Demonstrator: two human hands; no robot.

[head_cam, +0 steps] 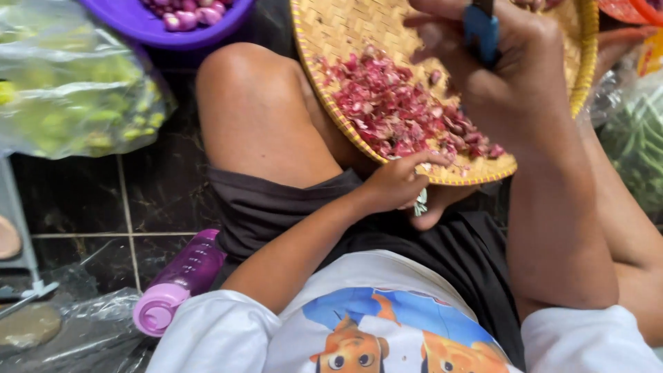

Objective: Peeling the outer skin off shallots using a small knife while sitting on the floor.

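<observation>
Soft, even daylight fills the scene, bright enough to show colour clearly, with no hard-edged shadows. The woven tray (345, 34) is well lit at the far side, while the dark tiled floor (159, 200) at the left stays dim with faint sheen. The plastic bag (69, 90) at the far left shows pale glare. The right hand (497, 62), close to the camera, looks slightly soft with motion blur; the near edge is mildly stretched.

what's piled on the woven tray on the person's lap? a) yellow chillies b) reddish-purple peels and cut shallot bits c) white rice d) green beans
b: the woven tray holds a heap of reddish-purple peels and shallot bits, with the left hand gripping its near rim and the right hand above it holding a blue-handled tool.
</observation>
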